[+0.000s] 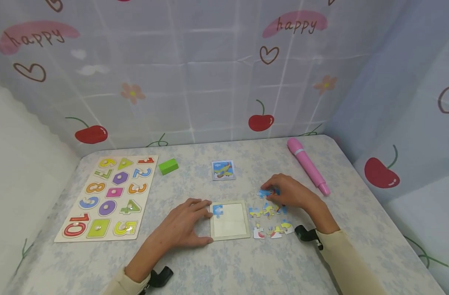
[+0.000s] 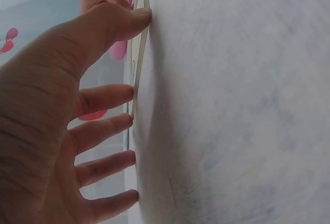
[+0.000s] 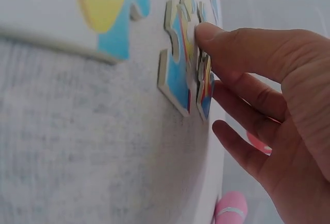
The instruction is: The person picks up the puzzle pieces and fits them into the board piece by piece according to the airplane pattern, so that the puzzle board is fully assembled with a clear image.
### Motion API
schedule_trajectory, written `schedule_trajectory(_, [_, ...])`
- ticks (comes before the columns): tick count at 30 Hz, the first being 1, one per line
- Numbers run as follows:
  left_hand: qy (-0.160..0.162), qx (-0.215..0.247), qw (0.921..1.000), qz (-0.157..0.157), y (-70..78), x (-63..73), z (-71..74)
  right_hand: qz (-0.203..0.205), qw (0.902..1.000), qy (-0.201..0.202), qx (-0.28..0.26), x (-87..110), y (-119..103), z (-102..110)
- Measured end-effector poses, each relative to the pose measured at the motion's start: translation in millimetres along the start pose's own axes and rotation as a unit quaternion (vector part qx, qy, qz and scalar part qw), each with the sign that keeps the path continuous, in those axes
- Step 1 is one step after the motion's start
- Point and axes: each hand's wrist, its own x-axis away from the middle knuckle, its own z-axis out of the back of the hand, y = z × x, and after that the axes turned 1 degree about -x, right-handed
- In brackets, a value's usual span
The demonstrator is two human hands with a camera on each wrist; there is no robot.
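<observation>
A square puzzle tray (image 1: 230, 238) lies in front of me, with one blue jigsaw piece (image 1: 218, 211) in its top-left corner. My left hand (image 1: 184, 225) rests against the tray's left side, thumb at the lower corner and fingers spread along the edge. To the tray's right, several loose pieces (image 1: 255, 212) are spread in rows. Over the far row, my right hand (image 1: 289, 191) pinches a blue and red jigsaw piece (image 3: 205, 92) between thumb and fingers, partly hidden by them. Another blue jigsaw piece (image 1: 263, 194) lies right at its fingertips.
A picture card (image 1: 223, 170) with a plane lies beyond the tray. At the left are a number and shape board (image 1: 145, 213) and a green block (image 1: 168, 166). A pink stick-shaped object (image 1: 308, 166) lies beyond my right hand. Patterned curtain hangs behind the table.
</observation>
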Motion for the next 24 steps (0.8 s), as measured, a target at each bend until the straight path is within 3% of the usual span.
schedule_trajectory(9, [0.0,-0.002,1.0,0.003,-1.1,0.2,-1.2,0.02,0.9997,-0.003,-0.017,-4.2,-11.5,-4.5])
schedule_trajectory(24, [0.006,0.003,1.0,0.007,0.1,1.7,-1.2,0.04,0.9989,-0.008,0.024,-10.5,-39.7,-13.5])
